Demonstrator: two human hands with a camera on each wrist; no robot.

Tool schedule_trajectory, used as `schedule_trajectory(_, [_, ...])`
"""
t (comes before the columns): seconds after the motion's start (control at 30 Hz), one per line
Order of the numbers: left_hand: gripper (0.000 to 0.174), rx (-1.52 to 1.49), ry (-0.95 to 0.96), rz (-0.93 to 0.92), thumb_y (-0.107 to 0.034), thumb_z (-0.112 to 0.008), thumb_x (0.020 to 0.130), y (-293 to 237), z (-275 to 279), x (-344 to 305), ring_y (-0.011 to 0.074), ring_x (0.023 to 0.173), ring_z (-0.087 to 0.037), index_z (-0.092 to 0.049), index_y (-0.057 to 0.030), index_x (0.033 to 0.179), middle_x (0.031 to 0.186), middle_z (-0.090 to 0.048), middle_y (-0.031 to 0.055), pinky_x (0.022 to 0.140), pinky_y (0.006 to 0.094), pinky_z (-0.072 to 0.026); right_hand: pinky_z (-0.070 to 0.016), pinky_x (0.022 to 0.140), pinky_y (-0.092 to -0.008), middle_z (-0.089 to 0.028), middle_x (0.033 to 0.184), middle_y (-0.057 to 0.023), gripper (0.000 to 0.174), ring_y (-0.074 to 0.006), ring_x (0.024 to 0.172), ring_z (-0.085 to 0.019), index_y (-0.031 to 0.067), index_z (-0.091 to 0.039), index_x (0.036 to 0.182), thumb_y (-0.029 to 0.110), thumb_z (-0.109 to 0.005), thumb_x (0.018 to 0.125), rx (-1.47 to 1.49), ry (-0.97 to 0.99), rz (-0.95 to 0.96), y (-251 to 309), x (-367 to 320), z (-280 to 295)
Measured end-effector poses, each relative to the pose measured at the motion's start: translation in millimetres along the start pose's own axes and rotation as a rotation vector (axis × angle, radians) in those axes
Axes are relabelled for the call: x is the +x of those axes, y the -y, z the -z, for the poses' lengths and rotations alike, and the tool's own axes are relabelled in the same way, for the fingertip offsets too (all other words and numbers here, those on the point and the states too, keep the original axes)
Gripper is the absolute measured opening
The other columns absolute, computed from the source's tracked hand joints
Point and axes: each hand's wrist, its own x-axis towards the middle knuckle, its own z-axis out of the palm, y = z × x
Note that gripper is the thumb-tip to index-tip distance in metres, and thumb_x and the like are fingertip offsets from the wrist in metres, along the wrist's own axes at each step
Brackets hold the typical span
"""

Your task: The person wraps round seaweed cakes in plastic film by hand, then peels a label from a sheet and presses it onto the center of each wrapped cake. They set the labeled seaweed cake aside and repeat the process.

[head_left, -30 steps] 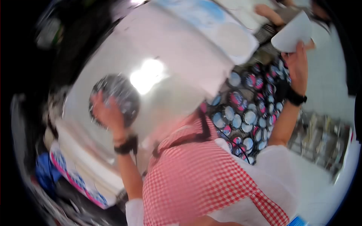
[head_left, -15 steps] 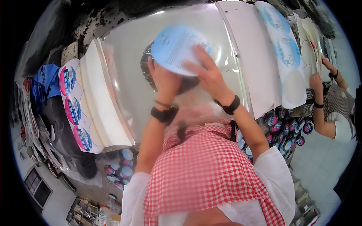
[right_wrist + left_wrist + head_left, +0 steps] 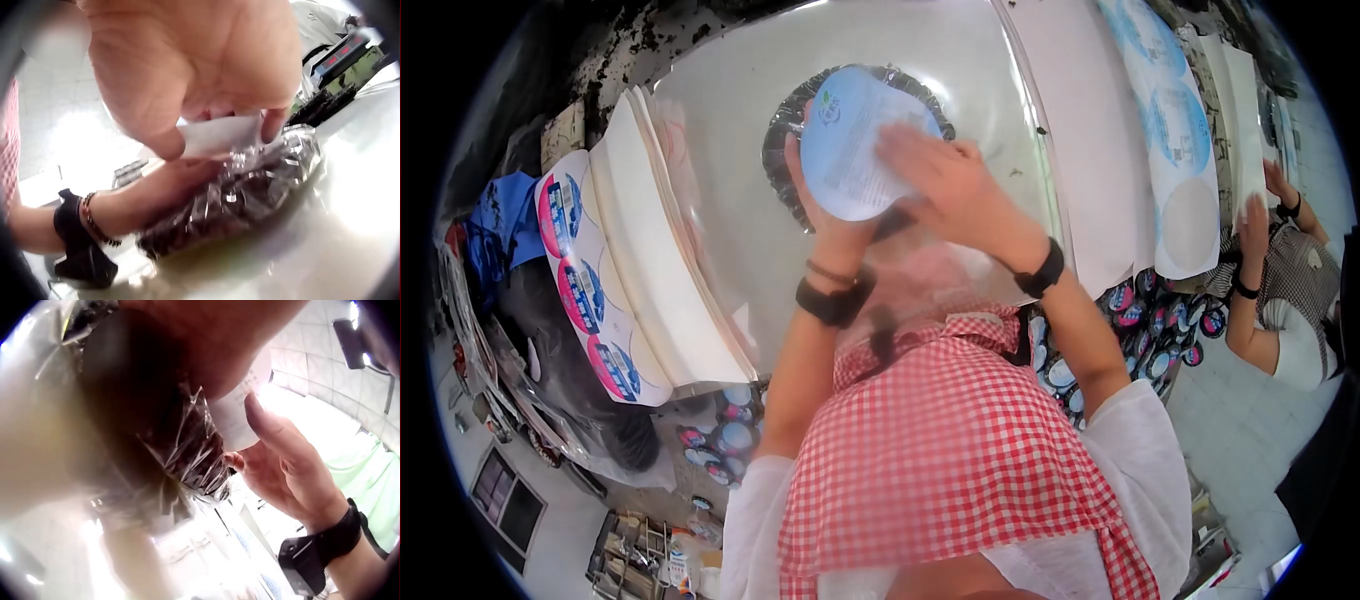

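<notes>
Head view, left hand (image 3: pixel 832 228) pinching round paper label (image 3: pixel 852 140), right hand (image 3: pixel 952 190) flat atop

A round pale-blue paper label (image 3: pixel 865 140), covered in fine grey print, lies against a round blackish-brown disc in clear glinting film (image 3: pixel 778 160). Below them spreads a red-and-white gingham apron (image 3: pixel 940 470) with white sleeves (image 3: pixel 1150 440). Both wrists carry black wristbands (image 3: pixel 830 303). At the left, a white sheet of pink-and-blue round stickers (image 3: pixel 580 290) lies beside a bright blue cloth (image 3: pixel 505 215). At the right is a white sheet printed with pale-blue circles (image 3: pixel 1175 115), and below it a heap of pink, blue and black round lids (image 3: pixel 1145 325).
</notes>
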Motion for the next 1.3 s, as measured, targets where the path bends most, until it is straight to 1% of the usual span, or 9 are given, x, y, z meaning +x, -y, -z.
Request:
schedule_trajectory(0.1, [0.066, -0.488, 0.005, 0.131, -0.052, -0.048, 0.088, 2.4, -6.9, -3.1, 0.0219, 0.142, -0.025, -0.041, -0.0138, 0.141, 0.149, -0.038, 0.0076, 0.114, 0.0461, -0.0114, -0.0359, 0.09, -0.0385, -0.047, 0.142, -0.0077, 0.062, -0.0224, 0.129, -0.047, 0.0059, -0.05, 0.131, 0.032, -0.07, 0.078, 0.096, 0.091, 0.014, -7.7, 3.6, 18.6])
schedule_trajectory(0.3, [0.066, 0.215, 0.027, -0.095, -0.052, -0.049, 0.088, 25.9, -18.1, -3.7, 0.023, 0.137, -0.033, -0.04, -0.0133, 0.141, 0.143, -0.044, 0.0072, 0.114, 0.0474, -0.0119, -0.0343, 0.1, -0.039, -0.044, 0.143, -0.0146, 0.049, -0.0269, 0.134, -0.04, 0.0026, -0.049, 0.133, 0.029, -0.055, 0.092, 0.222, 0.475, 0.004, -24.0, 41.3, 51.8])
schedule_trajectory(0.4, [0.066, 0.157, -0.086, -0.132, -0.05, -0.051, 0.088, 23.9, -18.4, -5.0, 0.0241, 0.134, -0.037, -0.039, -0.0127, 0.141, 0.139, -0.048, 0.0079, 0.114, 0.0496, -0.0114, -0.0263, 0.11, -0.041, -0.037, 0.148, -0.0182, 0.051, -0.0308, 0.138, -0.033, 0.0005, -0.044, 0.137, 0.033, -0.043, 0.098, 0.329, -0.078, 0.017, -17.1, 67.9, -21.3])
schedule_trajectory(0.47, [0.066, 0.341, 0.009, -0.141, -0.044, -0.053, 0.088, 10.5, -2.7, -1.1, 0.0275, 0.135, -0.036, -0.035, -0.0111, 0.143, 0.14, -0.047, 0.0109, 0.115, 0.0505, -0.0114, -0.0216, 0.113, -0.0426, -0.034, 0.149, -0.0182, 0.052, -0.0313, 0.139, -0.03, -0.0002, -0.042, 0.138, 0.035, -0.037, 0.1, 0.299, -0.132, -0.005, -12.9, 67.1, -50.5])
schedule_trajectory(0.53, [0.066, 0.083, -0.045, -0.171, -0.038, -0.052, 0.09, 16.6, -4.1, -5.3, 0.0286, 0.138, -0.032, -0.031, -0.0073, 0.144, 0.146, -0.039, 0.0133, 0.116, 0.0482, -0.01, -0.0191, 0.114, -0.042, -0.035, 0.149, -0.0178, 0.055, -0.031, 0.14, -0.029, 0.0008, -0.039, 0.141, 0.038, -0.031, 0.101, 0.286, -0.167, -0.028, -9.7, 67.5, -59.2])
schedule_trajectory(0.67, [0.067, -1.02, -0.237, 0.129, -0.027, -0.047, 0.094, -13.7, 24.7, 3.4, 0.0288, 0.144, -0.02, -0.018, 0.0004, 0.148, 0.155, -0.02, 0.016, 0.118, 0.0431, -0.0066, -0.0203, 0.114, -0.0432, -0.035, 0.149, -0.0157, 0.054, -0.0294, 0.14, -0.029, 0.0025, -0.039, 0.141, 0.036, -0.035, 0.1, 0.233, -0.214, -0.016, -10.1, 66.1, -66.6])
schedule_trajectory(0.77, [0.06, -1.193, -0.421, 0.115, -0.02, -0.037, 0.098, -12.6, 19.2, 4.8, 0.0285, 0.143, -0.02, -0.014, -0.0007, 0.149, 0.156, -0.017, 0.0153, 0.116, 0.0422, -0.0179, -0.0221, 0.113, -0.0451, -0.036, 0.149, -0.0154, 0.054, -0.0295, 0.14, -0.03, 0.0031, -0.04, 0.141, 0.035, -0.04, 0.097, 0.061, -0.199, 0.012, -5.9, 66.4, -68.5])
schedule_trajectory(1.03, [0.058, -0.886, -0.599, 0.137, -0.034, -0.025, 0.102, 2.3, 59.2, -13.4, 0.029, 0.144, -0.017, -0.015, -0.0014, 0.149, 0.154, -0.022, 0.0171, 0.117, 0.0432, -0.0057, -0.0289, 0.107, -0.0464, -0.049, 0.138, -0.0113, 0.049, -0.0254, 0.132, -0.039, 0.005, -0.054, 0.128, 0.035, -0.053, 0.089, -0.352, -0.206, 0.12, 26.2, 70.8, -75.3])
schedule_trajectory(1.3, [0.057, -1.19, -0.419, 0.428, -0.039, -0.021, 0.104, 33.0, 62.2, -16.6, 0.0234, 0.144, -0.017, -0.026, -0.0026, 0.147, 0.154, -0.025, 0.0105, 0.118, 0.0392, -0.0062, -0.0201, 0.112, -0.0509, -0.034, 0.149, -0.0178, 0.062, -0.0318, 0.14, -0.028, 0.0129, -0.044, 0.142, 0.037, -0.06, 0.086, 0.02, -0.047, 0.206, 22.0, -0.2, -27.4])
